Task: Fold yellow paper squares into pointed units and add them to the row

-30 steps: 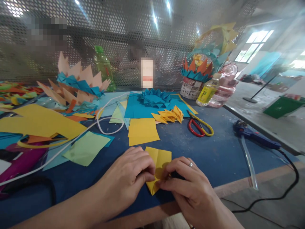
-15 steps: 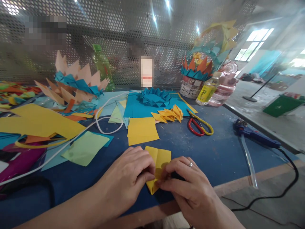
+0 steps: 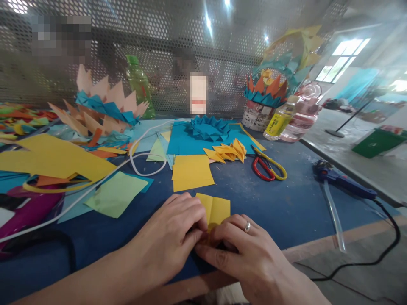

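Observation:
A creased sheet of yellow paper (image 3: 219, 209) lies on the blue tabletop near its front edge. My left hand (image 3: 178, 231) curls over the left side of the sheet, its thumb and fingers closed on it. From the right, my right hand (image 3: 241, 250), with a ring on one finger, grips the lower part, its thumb close to the left thumb. Both hands cover the sheet's lower end. Just beyond lie stacked yellow squares (image 3: 193, 171) and a row of folded yellow paper points (image 3: 227, 151).
Scissors (image 3: 270, 165) with red and yellow handles lie to the right, beyond them a blue glue gun (image 3: 346, 180) with a black cord. A blue folded paper ring (image 3: 208, 128) rests at the back. Left are a green sheet (image 3: 117, 195), a white cable (image 3: 104, 180) and a magenta tool (image 3: 34, 216).
My right hand has moved left across the yellow sheet, bringing its thumb to the left thumb and covering the pointed lower end. My left hand has stayed almost in place.

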`<state>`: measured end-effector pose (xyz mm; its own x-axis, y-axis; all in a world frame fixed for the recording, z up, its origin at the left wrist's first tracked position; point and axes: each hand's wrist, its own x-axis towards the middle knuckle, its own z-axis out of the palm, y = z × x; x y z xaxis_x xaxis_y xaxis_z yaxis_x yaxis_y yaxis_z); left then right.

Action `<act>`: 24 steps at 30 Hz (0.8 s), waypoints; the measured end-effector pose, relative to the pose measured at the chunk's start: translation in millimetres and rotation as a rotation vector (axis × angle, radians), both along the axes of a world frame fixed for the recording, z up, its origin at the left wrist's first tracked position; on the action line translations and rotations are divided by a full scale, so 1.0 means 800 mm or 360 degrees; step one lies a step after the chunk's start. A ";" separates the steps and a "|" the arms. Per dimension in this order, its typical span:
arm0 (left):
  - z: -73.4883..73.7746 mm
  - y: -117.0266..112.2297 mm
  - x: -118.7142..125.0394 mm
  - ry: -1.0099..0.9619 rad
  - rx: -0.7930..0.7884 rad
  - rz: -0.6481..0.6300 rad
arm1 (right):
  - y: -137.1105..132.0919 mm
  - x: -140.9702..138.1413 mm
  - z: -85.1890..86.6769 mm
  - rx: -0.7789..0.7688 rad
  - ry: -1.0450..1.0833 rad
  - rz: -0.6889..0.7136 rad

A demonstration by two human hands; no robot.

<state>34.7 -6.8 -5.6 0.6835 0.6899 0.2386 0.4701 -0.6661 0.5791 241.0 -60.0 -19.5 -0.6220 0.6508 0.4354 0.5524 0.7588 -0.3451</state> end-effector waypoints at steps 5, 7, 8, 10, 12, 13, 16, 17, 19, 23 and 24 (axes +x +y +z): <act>-0.001 -0.001 -0.001 -0.0045 0.0002 0.0007 | 0.002 -0.002 -0.003 0.0006 0.0016 0.0003; 0.000 -0.001 -0.001 -0.0046 -0.0011 0.0010 | 0.003 -0.001 -0.002 0.0012 0.0025 0.0030; 0.001 0.000 0.000 -0.0042 -0.0022 0.0015 | 0.004 0.000 -0.002 0.0021 0.0039 0.0049; 0.002 0.000 0.000 -0.0032 -0.0040 0.0024 | 0.004 0.001 0.000 0.0047 0.0067 0.0085; 0.002 0.000 0.001 -0.0019 -0.0045 0.0048 | 0.003 0.001 0.001 0.0074 0.0077 0.0090; 0.002 0.000 0.002 -0.0007 -0.0048 0.0058 | 0.003 0.001 0.001 0.0092 0.0077 0.0091; 0.003 -0.001 0.002 0.0049 -0.0074 0.0114 | 0.001 0.001 0.001 0.0152 0.0057 0.0081; 0.004 -0.001 0.002 0.0073 -0.0089 0.0137 | 0.001 0.001 0.001 0.0164 0.0050 0.0079; 0.005 -0.002 0.000 0.0119 -0.0101 0.0191 | 0.001 0.001 -0.002 0.0176 0.0034 0.0069; 0.008 0.000 -0.006 0.0169 -0.0027 0.0291 | 0.002 0.001 -0.009 0.0245 0.0050 0.0055; 0.008 0.002 -0.007 0.0180 -0.0010 0.0310 | 0.002 0.001 -0.011 0.0261 0.0053 0.0049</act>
